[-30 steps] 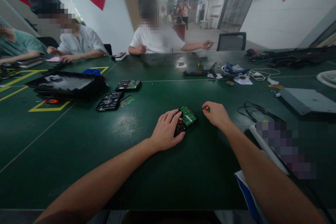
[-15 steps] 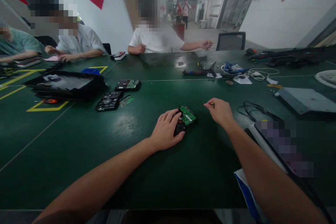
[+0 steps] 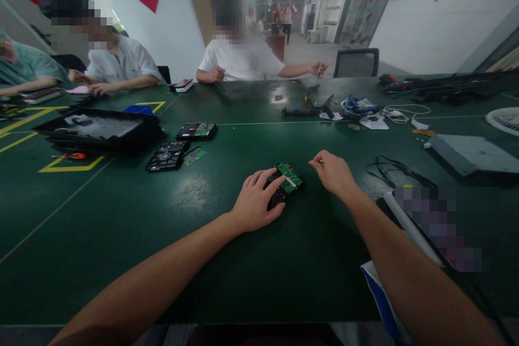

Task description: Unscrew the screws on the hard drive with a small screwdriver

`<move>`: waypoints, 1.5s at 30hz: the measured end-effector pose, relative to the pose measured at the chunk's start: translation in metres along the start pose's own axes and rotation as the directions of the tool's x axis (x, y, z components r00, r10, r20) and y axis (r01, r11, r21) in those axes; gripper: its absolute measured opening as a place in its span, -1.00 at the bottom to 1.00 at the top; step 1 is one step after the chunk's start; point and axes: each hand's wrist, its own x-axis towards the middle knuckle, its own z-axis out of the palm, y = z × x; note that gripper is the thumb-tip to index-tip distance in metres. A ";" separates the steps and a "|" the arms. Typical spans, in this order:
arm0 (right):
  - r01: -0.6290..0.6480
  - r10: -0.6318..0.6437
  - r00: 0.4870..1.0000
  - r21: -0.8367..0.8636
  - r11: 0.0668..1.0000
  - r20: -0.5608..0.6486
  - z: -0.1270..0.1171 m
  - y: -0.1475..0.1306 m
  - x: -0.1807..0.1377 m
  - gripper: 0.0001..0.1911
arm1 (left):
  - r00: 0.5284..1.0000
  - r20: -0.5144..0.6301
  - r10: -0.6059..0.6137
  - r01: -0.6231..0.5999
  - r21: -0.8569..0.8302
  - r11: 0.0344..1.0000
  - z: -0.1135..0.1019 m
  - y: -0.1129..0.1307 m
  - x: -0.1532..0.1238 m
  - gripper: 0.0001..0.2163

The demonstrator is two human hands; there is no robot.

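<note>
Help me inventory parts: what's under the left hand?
A hard drive lies under the left hand; its green circuit board partly shows. What the hand covers is hidden.

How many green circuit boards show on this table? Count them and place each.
3 in view: one board on the near drive under the left hand, a loose board beside the black casing, another board on the far drive. More may be hidden.

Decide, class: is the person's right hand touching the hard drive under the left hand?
No, the right hand is apart from the hard drive, with green tabletop showing between them.
</note>
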 end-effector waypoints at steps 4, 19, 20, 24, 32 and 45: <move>0.260 -0.263 0.965 0.095 0.961 0.019 0.002 -0.005 -0.003 -0.86 | 1.000 -0.001 -0.006 0.006 0.000 1.000 0.001 -0.001 0.000 -0.30; 0.432 -0.449 0.893 0.248 0.867 0.015 0.004 -0.025 -0.012 -0.82 | 1.000 0.029 0.006 -0.006 0.025 1.000 0.004 -0.003 -0.001 -0.37; 0.433 -0.452 0.892 0.248 0.867 0.023 0.005 -0.026 -0.012 -0.82 | 1.000 0.027 0.006 -0.006 0.025 1.000 0.004 -0.003 -0.001 -0.38; 0.389 -0.410 0.911 0.238 0.890 0.045 0.009 -0.029 -0.014 -0.84 | 1.000 0.030 0.002 -0.003 0.031 1.000 0.004 -0.002 -0.001 -0.40; 0.351 -0.373 0.926 0.233 0.907 0.060 0.009 -0.032 -0.017 -0.81 | 0.999 0.046 0.001 -0.002 0.025 1.000 0.001 -0.002 -0.001 -0.40; 0.319 -0.328 0.944 0.204 0.926 0.015 0.000 -0.034 -0.015 -0.83 | 0.999 0.040 0.001 -0.003 0.030 1.000 0.003 -0.004 -0.001 -0.37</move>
